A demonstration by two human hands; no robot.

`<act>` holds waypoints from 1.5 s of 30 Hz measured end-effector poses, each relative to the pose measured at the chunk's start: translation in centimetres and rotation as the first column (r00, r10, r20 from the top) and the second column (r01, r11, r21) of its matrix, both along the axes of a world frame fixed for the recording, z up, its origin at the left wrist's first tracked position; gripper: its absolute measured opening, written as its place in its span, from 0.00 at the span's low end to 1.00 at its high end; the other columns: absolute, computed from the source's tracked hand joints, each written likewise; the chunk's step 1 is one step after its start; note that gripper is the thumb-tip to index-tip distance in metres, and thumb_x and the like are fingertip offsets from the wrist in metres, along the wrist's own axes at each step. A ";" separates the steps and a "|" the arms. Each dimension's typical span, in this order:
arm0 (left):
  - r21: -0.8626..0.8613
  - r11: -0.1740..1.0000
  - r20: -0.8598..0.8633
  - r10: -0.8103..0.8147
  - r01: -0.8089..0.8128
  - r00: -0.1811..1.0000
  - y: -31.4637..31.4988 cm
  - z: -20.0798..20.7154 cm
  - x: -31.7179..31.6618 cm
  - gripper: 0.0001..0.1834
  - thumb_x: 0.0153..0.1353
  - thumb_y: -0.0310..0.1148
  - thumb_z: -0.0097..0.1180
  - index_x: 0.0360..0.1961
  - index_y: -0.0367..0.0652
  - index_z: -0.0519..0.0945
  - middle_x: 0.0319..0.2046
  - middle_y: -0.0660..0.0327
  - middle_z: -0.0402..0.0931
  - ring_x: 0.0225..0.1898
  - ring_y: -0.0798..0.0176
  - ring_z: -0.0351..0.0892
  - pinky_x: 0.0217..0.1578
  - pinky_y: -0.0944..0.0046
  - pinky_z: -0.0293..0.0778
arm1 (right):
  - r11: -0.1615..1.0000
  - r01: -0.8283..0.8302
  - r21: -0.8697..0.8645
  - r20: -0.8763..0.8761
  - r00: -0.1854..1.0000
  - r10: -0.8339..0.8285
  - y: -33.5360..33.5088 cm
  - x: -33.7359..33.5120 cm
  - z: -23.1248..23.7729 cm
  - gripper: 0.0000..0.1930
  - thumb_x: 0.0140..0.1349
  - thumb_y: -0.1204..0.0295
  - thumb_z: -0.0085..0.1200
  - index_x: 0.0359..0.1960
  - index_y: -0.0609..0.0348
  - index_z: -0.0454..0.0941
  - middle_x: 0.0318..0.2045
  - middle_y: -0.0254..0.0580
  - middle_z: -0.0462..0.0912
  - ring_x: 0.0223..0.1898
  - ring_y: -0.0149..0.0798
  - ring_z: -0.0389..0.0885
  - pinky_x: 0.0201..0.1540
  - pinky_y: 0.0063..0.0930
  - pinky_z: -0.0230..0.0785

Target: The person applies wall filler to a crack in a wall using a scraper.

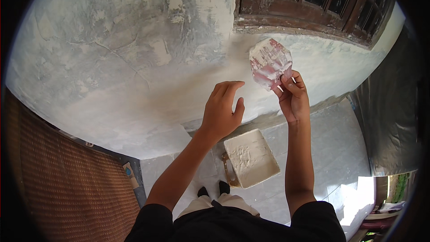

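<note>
In my right hand (295, 96) is a flat reddish putty scraper (270, 69), pinched by its lower edge between thumb and fingers. White putty is smeared over much of its face. The scraper is held up in front of the wall (188, 69), below the window's corner; I cannot tell whether it touches the surface. My left hand (222, 110) is raised to the left of it, holding nothing, thumb apart from the bent fingers. Below, between my forearms, a rectangular tub (277, 163) of off-white putty stands on the floor.
A brown wooden window frame (286, 20) is set in the wall at upper right. Brown woven matting (67, 166) stands at the left, and dark sheeting (389, 107) hangs at the right. Grey tiles (327, 136) cover the floor. A tool with a worn handle (229, 170) lies against the tub's left side.
</note>
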State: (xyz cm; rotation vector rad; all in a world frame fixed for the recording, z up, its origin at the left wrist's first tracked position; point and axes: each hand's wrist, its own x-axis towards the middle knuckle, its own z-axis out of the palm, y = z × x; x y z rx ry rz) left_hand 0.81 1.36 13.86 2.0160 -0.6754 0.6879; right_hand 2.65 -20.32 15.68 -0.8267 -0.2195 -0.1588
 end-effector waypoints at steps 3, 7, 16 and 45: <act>0.001 1.000 0.202 0.020 -0.021 0.979 1.7 5.3 0.6 0.21 0.57 0.21 0.56 0.53 0.39 0.76 0.49 0.51 0.78 0.53 0.47 0.75 0.53 0.52 0.72 | 1.000 0.016 0.007 0.153 0.988 -0.017 2.0 0.6 5.2 0.09 0.64 0.86 0.49 0.43 0.60 0.75 0.37 0.38 0.82 0.41 0.34 0.83 0.49 0.38 0.84; 0.026 0.996 0.336 0.070 -0.083 0.939 4.4 11.0 0.9 0.21 0.56 0.20 0.57 0.53 0.40 0.76 0.49 0.51 0.78 0.53 0.46 0.75 0.53 0.53 0.72 | 0.999 0.037 -0.017 0.270 0.962 -0.031 5.3 1.1 10.7 0.09 0.64 0.86 0.49 0.42 0.60 0.74 0.38 0.38 0.83 0.41 0.33 0.84 0.47 0.37 0.85; 0.049 0.978 0.618 0.131 -0.204 0.775 8.7 20.9 1.7 0.21 0.55 0.21 0.57 0.52 0.39 0.75 0.47 0.51 0.78 0.53 0.46 0.74 0.53 0.52 0.72 | 0.940 0.324 -0.106 0.526 0.821 -0.224 11.0 1.0 20.5 0.08 0.64 0.84 0.55 0.41 0.59 0.73 0.35 0.37 0.83 0.38 0.29 0.84 0.42 0.27 0.82; 0.123 0.832 0.858 0.185 -0.541 0.480 12.1 24.5 11.8 0.31 0.49 0.37 0.59 0.56 0.37 0.74 0.69 0.48 0.61 0.74 0.42 0.54 0.72 0.42 0.51 | -0.362 0.763 0.536 0.833 -0.549 0.076 16.0 10.7 29.8 0.04 0.52 0.71 0.57 0.30 0.50 0.76 0.30 0.30 0.74 0.32 0.37 0.74 0.38 0.33 0.67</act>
